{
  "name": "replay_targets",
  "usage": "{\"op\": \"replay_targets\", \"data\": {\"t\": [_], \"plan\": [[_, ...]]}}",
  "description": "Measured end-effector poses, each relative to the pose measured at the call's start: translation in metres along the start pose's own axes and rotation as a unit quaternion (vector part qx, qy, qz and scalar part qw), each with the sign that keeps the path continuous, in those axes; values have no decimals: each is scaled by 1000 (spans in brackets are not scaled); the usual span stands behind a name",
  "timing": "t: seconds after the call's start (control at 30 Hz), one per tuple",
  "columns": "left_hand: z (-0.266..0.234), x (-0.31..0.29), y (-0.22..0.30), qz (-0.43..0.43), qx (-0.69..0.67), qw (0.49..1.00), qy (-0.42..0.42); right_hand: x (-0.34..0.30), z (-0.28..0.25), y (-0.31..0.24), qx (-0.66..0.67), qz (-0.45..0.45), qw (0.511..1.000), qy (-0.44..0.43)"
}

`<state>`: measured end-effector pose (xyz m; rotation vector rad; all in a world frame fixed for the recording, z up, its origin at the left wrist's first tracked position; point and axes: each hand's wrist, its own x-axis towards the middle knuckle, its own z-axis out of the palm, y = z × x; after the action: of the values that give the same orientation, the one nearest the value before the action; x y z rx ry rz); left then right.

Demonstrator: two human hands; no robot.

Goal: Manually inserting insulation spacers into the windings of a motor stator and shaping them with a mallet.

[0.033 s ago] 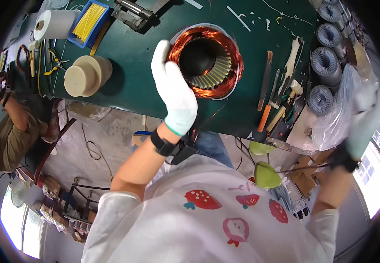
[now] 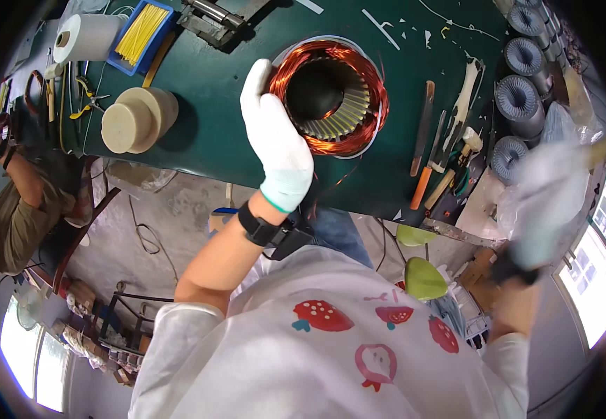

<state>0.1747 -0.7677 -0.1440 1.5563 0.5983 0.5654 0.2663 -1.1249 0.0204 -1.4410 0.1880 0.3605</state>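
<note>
A motor stator [image 2: 376, 115] with copper windings stands on the green workbench [image 2: 212, 150], its slotted bore facing up. My left hand [image 2: 278, 143], in a white glove, lies along the stator's left side with fingers stretched out, touching it. My right hand [image 2: 544, 202], also gloved, is smeared by motion at the bench's right edge, over a clear plastic bag [image 2: 505, 220]. A tan, blurred shape [image 2: 600, 150] shows beside its far end; whether the hand holds it I cannot make out.
Several bare stator cores [image 2: 519, 98] line the right edge, near a file-like blade [image 2: 423, 129] and a mallet [image 2: 470, 140]. Left are a cream stepped cylinder [image 2: 139, 119], a blue tray [image 2: 139, 38] of yellow strips and a white spool [image 2: 86, 38]. A co-worker [image 2: 27, 216] sits far left.
My right hand has swung left and toward me, still blurred, and a tan shape now shows by it. The left hand stays against the stator, with barely any shift.
</note>
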Motion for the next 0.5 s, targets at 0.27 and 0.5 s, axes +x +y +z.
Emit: {"op": "replay_targets", "data": {"t": [0.27,0.5], "plan": [[-23,-17,-16,-142,-90,985,29,31,91,-41,-414,-95,898,115],[-30,18,-18,9,-16,988,-155,-17,57,67,-468,-221,851,-90]]}}
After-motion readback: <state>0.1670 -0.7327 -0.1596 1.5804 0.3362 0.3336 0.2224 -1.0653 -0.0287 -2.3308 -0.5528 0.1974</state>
